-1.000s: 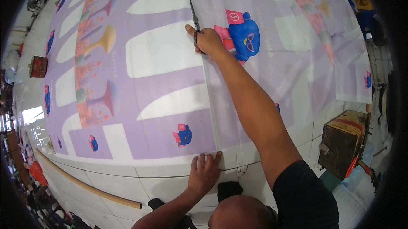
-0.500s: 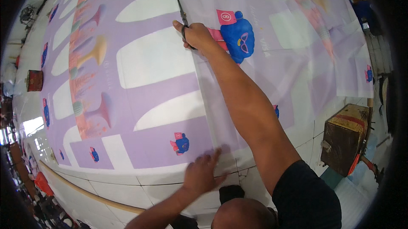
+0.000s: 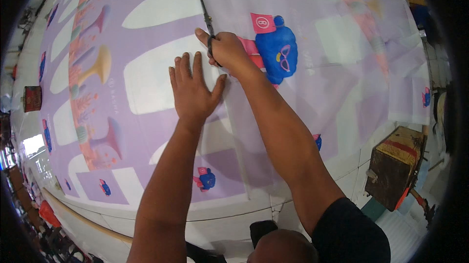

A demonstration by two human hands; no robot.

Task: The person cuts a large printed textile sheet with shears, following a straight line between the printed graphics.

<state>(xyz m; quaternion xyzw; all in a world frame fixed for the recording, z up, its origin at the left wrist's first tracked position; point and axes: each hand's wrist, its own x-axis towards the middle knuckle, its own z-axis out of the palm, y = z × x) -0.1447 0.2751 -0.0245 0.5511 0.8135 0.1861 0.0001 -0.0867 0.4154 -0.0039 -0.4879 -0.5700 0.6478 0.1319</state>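
Note:
A large printed sheet (image 3: 156, 138), lilac with white shapes and blue cartoon figures, is spread over the tiled floor. My right hand (image 3: 228, 54) grips a pair of black scissors (image 3: 207, 20) by the handles, its thumb sticking out to the left. The blades point away from me, along the line where the left part of the print meets a paler lilac layer (image 3: 322, 97) on the right. Flat on a white shape just left of the scissors rests my left hand (image 3: 192, 89), fingers spread and holding nothing.
A worn brown box (image 3: 396, 165) stands at the right, beside the sheet. A small rusty red block (image 3: 32, 98) sits at the sheet's left edge. Along the near left lies a long pole (image 3: 88, 215), with a red bag (image 3: 49, 213) and clutter beyond it.
My left hand has moved forward from the sheet's near edge and now lies flat on the print beside the scissors. The right hand with the scissors has barely shifted.

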